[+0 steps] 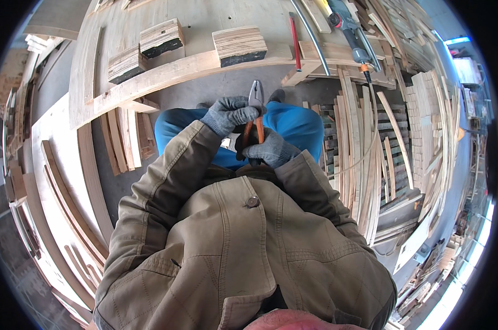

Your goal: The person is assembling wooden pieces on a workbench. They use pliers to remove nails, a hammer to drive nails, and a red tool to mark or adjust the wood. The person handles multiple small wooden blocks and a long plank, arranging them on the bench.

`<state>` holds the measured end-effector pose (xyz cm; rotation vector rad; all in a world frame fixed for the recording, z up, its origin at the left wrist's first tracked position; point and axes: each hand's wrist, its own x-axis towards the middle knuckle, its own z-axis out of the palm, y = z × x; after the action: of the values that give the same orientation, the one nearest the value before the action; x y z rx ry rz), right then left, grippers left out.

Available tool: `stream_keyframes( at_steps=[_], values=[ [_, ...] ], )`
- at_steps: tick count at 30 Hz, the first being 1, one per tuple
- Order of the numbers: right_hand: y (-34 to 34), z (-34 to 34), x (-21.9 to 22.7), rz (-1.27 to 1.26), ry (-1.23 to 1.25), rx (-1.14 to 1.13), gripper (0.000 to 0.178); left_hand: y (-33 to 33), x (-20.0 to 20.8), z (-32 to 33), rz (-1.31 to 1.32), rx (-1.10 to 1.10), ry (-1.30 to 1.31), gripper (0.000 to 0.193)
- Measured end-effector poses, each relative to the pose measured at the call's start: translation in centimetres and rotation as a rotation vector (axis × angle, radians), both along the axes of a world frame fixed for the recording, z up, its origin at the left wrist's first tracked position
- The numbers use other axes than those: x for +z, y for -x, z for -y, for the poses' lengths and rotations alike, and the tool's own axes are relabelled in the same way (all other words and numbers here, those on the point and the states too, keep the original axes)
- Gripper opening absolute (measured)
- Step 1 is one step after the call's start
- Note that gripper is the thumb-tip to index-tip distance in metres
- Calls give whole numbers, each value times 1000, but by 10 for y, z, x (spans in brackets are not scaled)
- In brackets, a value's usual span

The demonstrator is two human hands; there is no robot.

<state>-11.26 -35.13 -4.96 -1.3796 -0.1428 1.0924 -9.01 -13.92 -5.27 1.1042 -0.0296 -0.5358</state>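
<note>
Orange-handled pliers [256,100], handle ends hidden in right hand [272,149]

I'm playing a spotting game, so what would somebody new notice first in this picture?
Probably the pliers with orange handles, in the gray-gloved left hand and right hand near the middle, with bright blue trousers behind. Next come three chunky wooden blocks on the table at the top. A power tool is toward the upper right.

A pale wooden worktable [114,36] stood over a grey floor [188,92]; stacked timber strips [425,132] crowded the right side, a whitish panel [56,126] lay at left, and a bright strip of light [452,300] ran along the lower right edge.
</note>
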Motion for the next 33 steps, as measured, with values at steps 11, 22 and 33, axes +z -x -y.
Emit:
stream_keyframes(
  at_steps=[11, 22, 33],
  values=[
    [-13, -10, 6, -125, 111, -253, 52, -54, 65, -47, 559, 459, -928, 41],
    [-39, -27, 12, 3, 216, -219, 38, -182, 66, -11, 721, 169, -1608, 50],
    [-54, -36, 20, -10, 282, -208, 38, -182, 43, -10, 722, 206, -1621, 44]
  ],
)
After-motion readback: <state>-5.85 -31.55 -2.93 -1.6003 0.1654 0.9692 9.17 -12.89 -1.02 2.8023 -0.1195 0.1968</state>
